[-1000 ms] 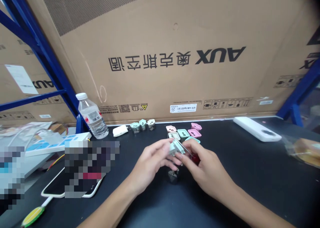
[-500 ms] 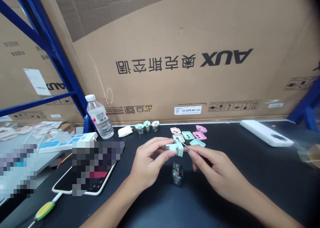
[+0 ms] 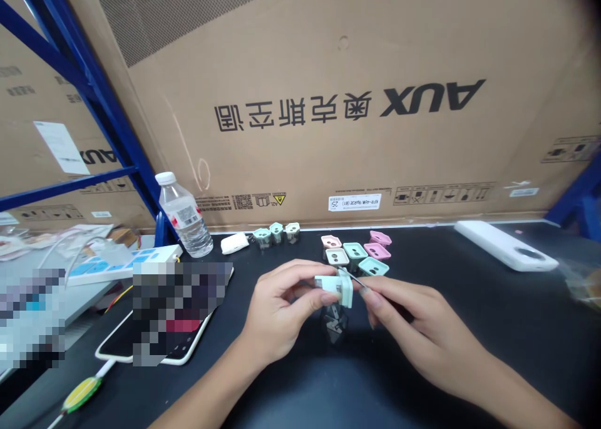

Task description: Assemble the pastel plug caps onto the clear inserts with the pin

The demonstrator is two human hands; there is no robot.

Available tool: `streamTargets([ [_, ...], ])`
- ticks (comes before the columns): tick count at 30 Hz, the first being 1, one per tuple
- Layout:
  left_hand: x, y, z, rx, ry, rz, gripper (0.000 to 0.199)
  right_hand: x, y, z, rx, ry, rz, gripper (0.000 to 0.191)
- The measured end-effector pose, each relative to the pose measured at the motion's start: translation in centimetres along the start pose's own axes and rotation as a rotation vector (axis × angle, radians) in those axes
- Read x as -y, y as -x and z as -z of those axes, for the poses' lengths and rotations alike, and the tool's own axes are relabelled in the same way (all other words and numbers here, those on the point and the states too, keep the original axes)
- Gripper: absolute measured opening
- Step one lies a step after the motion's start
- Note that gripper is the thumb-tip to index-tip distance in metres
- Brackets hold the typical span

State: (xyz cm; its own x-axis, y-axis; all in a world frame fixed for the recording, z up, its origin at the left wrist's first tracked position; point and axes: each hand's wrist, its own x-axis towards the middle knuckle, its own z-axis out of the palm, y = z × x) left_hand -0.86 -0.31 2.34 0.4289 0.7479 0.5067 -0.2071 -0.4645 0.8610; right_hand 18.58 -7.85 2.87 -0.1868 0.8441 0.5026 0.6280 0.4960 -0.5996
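- Mint-green angular plastic piece (image 3: 346, 289) is grasped by the left hand (image 3: 276, 310) above the black surface (image 3: 291, 394).
- Slim metal tool (image 3: 354, 278) is pinched in the right hand (image 3: 417, 329), at the piece's top.

Tabletop (image 3: 282, 391) tally: 2 hands, i.e. 1 left hand (image 3: 277, 310) & 1 right hand (image 3: 417, 329); 1 mint block (image 3: 347, 290); 1 thin metal tool (image 3: 355, 279); 1 dark clear container (image 3: 335, 327). Far ctr., 6 pcs.: 2 pink caps (image 3: 377, 252), 2 mint caps (image 3: 351, 252), 1 peach cap (image 3: 331, 247), 1 off-white cap (image 3: 337, 262). Farther left, 3 pcs.: 2 mint-topped cups (image 3: 263, 236), 1 cream-topped cup (image 3: 292, 231). Also 1 water bottle (image 3: 186, 219), 1 sm. white case (image 3: 234, 243), 1 pwr. strip (image 3: 164, 254); far right, 1 white device (image 3: 502, 244).
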Motion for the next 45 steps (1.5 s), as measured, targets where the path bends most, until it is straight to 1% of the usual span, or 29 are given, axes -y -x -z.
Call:
streamTargets([
  [5, -0.2, -0.3, 0.2, -0.042, 0.102, 0.11, 0.017, -0.4, 0.2, 0.4, -0.037, 0.054, -0.015, 0.022],
  [7, -0.1, -0.5, 0.4, -0.077, 0.096, 0.159, 0.019, -0.6, 0.1, 0.8, 0.012, 0.076, -0.023, 0.024],
  [10, 0.1, -0.7, 0.7, -0.102, 0.062, 0.212, 0.025, -1.0, 0.1, 1.0, 0.14, 0.102, -0.016, 0.029],
  [14, 0.4, -0.7, 0.5, -0.057, 0.036, 0.272, 0.027, -1.3, 0.1, 0.6, 0.209, 0.143, -0.007, 0.031],
  [18, 0.4, -0.4, 0.2, -0.052, 0.035, 0.274, 0.027, -1.2, 0.0, 0.0, 0.239, 0.183, 0.012, 0.028],
  [21, 0.2, -0.2, -0.1, -0.065, -0.016, 0.216, 0.024, -0.6, 0.0, -0.3, 0.237, 0.186, 0.008, 0.025],
  [23, 0.1, -0.1, -0.5, -0.107, -0.024, 0.18, 0.024, -0.1, 0.1, -0.7, 0.235, 0.16, -0.007, 0.024],
  [25, -0.1, 0.1, -1.0, -0.163, 0.039, 0.184, 0.025, 0.4, 0.4, -1.2, 0.218, 0.099, -0.052, 0.023],
  [27, -0.2, 0.3, -1.5, -0.189, 0.148, 0.224, 0.025, 0.8, 0.5, -1.8, 0.181, 0.016, -0.103, 0.023],
  [29, -0.2, 0.6, -1.9, -0.142, 0.264, 0.261, 0.026, 1.0, 0.5, -2.4, 0.139, -0.075, -0.129, 0.022],
  [33, 0.0, 1.2, -1.8, 0.076, 0.448, 0.27, 0.037, 1.0, 0.4, -3.0, 0.051, -0.238, -0.116, 0.021],
  [35, 0.1, 1.4, -1.7, 0.144, 0.49, 0.261, 0.038, 0.9, 0.5, -3.2, 0.014, -0.253, -0.094, 0.023],
  [38, 0.3, 1.6, -1.7, 0.145, 0.461, 0.25, 0.026, 0.8, 0.9, -3.6, 0.01, -0.186, -0.046, 0.022],
  [40, 0.4, 1.8, -1.9, 0.159, 0.415, 0.26, 0.018, 0.7, 1.1, -3.9, 0.01, -0.152, -0.022, 0.025],
  [43, 0.5, 2.0, -2.3, 0.197, 0.381, 0.27, 0.017, 0.8, 1.2, -4.3, -0.016, -0.18, -0.014, 0.027],
  [45, 0.6, 2.0, -2.5, 0.18, 0.359, 0.255, 0.02, 0.9, 1.2, -4.2, -0.029, -0.225, -0.035, 0.026],
])
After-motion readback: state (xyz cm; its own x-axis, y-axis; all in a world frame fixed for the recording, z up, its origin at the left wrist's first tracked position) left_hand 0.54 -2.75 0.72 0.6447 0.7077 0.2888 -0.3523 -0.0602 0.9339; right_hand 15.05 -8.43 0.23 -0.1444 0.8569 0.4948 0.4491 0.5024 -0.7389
